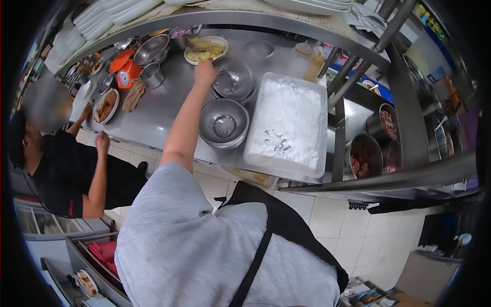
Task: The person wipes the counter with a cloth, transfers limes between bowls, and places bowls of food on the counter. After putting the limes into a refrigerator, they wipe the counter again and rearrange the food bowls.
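Left hand [205, 74]: at the near rim of a white bowl [191, 62] of yellow food [207, 50], rear of steel counter [166, 97]; fingertips hidden, grip cannot be told. Steel mixing bowls [210, 115]: nested, presumably saving space, beside tub [324, 120] of white powder [289, 112].

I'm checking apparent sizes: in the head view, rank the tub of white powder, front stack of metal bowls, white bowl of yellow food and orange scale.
1. Tub
2. Front bowl stack
White bowl and orange scale: smaller, too alike to rank.
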Motion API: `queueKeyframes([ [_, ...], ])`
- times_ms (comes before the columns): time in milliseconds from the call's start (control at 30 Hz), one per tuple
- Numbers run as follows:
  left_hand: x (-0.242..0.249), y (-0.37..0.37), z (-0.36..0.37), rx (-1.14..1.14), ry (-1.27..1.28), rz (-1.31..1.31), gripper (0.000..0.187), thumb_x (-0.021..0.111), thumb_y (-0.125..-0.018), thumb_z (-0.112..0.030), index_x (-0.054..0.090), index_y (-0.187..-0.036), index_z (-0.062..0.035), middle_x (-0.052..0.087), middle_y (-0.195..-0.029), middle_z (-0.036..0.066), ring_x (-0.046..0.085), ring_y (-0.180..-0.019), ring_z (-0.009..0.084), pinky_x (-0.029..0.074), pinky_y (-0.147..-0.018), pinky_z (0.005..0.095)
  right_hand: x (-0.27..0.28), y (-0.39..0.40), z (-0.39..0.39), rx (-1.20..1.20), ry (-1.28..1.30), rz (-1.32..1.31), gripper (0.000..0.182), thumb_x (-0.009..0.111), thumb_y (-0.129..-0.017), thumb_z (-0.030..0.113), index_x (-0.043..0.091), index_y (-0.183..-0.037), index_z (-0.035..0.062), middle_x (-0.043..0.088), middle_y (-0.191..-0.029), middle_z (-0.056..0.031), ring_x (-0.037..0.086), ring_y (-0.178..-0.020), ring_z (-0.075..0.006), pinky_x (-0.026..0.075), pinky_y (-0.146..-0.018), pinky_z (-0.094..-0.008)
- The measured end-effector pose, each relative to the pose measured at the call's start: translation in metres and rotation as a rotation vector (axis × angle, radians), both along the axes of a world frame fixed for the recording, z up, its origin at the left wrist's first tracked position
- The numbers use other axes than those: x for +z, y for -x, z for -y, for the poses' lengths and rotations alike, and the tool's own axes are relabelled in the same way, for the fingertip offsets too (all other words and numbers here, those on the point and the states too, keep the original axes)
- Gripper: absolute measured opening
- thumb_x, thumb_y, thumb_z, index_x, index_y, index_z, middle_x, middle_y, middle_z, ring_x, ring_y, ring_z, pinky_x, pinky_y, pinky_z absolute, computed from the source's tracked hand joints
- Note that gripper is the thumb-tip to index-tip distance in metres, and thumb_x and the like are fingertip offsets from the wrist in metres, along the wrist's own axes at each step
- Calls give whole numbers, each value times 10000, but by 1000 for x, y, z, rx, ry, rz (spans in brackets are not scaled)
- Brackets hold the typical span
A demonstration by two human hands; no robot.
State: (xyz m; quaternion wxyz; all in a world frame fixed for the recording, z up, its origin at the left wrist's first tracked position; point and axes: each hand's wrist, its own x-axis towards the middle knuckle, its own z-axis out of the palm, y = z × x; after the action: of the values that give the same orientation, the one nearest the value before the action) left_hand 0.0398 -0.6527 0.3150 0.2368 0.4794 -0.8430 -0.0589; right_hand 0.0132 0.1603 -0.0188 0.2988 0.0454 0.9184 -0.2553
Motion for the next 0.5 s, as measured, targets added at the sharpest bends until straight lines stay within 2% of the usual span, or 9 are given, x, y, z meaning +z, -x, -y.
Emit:
queueKeyframes([
  [133,13,10,-8,-77,85,-21,264,590,-672,-135,553,-921,-53,589,-813,202,583,-765,348,477,-672,425,-5,-39,2,-46,-14,7,336,603,-704,335,626,-849,33,618,-708,-144,601,-641,-240,476,-577,-333],
  [200,21,10,-24,-247,263,-133,235,577,-672,-89,554,-905,-65,566,-883,173,576,-746,349,472,-657,432,-21,-55,-10,-52,-42,14,336,602,-705,334,626,-850,33,617,-702,-142,601,-636,-234,475,-572,-330],
  [233,23,10,-30,-260,262,-131,235,577,-672,-89,554,-905,-65,566,-883,173,576,-746,349,472,-657,432,-30,-61,-17,-51,-62,16,335,602,-705,334,626,-851,33,617,-698,-141,601,-633,-230,475,-569,-329],
  [300,28,10,-42,-425,321,-73,203,552,-687,-56,544,-890,-69,528,-948,139,566,-767,336,466,-656,432,-47,-70,-30,-51,-73,8,335,601,-706,333,626,-852,33,617,-692,-139,601,-627,-224,475,-564,-326],
  [367,33,8,-54,-472,365,-74,171,542,-680,-52,524,-851,-56,515,-939,135,555,-774,343,458,-656,431,-22,-69,-24,-62,65,-29,325,597,-710,322,627,-856,33,612,-662,-131,597,-616,-204,472,-558,-317],
  [400,36,6,-60,-506,408,-73,141,532,-674,-48,503,-812,-43,502,-930,131,544,-781,350,449,-657,430,20,-63,-2,-74,158,-43,317,592,-714,312,628,-859,33,607,-636,-125,594,-608,-186,470,-554,-310],
  [433,40,3,-65,-507,424,-104,134,527,-678,-48,501,-810,-39,508,-937,128,542,-799,343,446,-661,429,38,-62,11,-29,1,-63,294,592,-721,299,629,-865,45,621,-723,-153,606,-689,-249,476,-625,-342],
  [467,41,0,-68,-516,436,-136,128,522,-682,-48,499,-807,-35,514,-944,126,540,-817,336,444,-665,428,11,-63,-3,0,-105,-174,287,596,-723,312,631,-870,68,616,-814,-176,590,-795,-314,462,-709,-378],
  [500,39,-2,-69,-482,474,-157,160,532,-682,-59,518,-838,-28,521,-991,118,537,-846,327,443,-690,412,9,-63,-8,-43,-103,-110,301,595,-723,340,631,-886,90,601,-887,-189,560,-879,-341,442,-763,-397],
])
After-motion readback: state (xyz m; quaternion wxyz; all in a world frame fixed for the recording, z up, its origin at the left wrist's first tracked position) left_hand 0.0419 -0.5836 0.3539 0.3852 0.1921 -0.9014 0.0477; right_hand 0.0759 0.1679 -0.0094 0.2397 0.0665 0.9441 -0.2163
